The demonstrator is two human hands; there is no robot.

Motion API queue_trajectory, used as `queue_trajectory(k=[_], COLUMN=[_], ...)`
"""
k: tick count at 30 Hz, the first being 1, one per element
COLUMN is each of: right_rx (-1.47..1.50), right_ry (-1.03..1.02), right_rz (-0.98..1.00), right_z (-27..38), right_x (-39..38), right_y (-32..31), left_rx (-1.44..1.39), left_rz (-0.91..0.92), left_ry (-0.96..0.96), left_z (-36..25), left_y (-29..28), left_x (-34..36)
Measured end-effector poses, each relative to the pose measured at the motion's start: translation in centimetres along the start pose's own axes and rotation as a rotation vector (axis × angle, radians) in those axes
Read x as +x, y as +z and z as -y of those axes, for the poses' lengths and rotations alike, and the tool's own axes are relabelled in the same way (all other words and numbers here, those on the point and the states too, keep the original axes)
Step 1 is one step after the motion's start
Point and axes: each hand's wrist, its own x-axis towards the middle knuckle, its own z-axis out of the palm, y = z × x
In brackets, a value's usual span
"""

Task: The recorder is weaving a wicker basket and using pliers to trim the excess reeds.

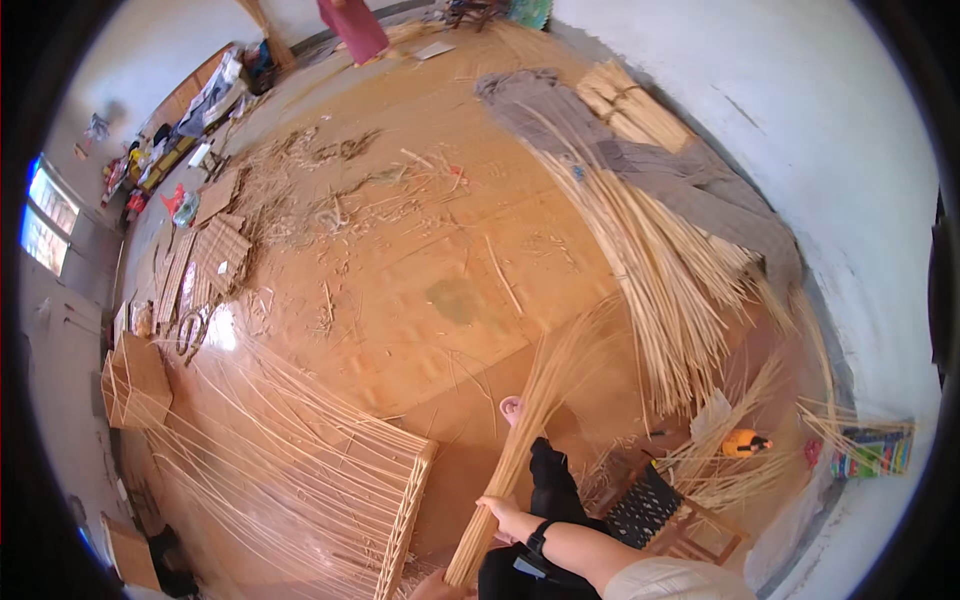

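My right hand (505, 518), with a dark band on its wrist, is closed around a long bundle of thin, pale wicker rods (530, 420). The bundle slants up and away, and its far ends fan out over the floor. At the lower edge my left hand (440, 586) is partly cut off; it grips the near end of the same bundle. To the left lies a partly woven wicker panel (408, 520) with a braided edge and many long loose rods (270, 440) spreading from it.
A large heap of rods (650, 270) lies to the right, partly under a grey cloth (680, 180). Near my legs are a low wooden seat with a dark woven top (645, 512) and an orange object (742, 443). Scraps (300, 180) litter the floor; a person (352, 30) stands far off.
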Motion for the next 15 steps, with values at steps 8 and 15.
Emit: queue_trajectory(k=[8,15], right_rx=[-0.424,-0.699], right_ry=[-0.201,-0.356], right_rz=[0.301,0.371], right_z=[14.5,17.7], right_x=[8.8,-0.9], right_y=[17.2,26.5], left_rx=[-0.726,-0.732], left_rz=[-0.206,-0.448], left_ry=[-0.123,-0.035], left_z=[-8.1,-8.1], left_y=[-5.6,-7.8], left_x=[11.5,6.4])
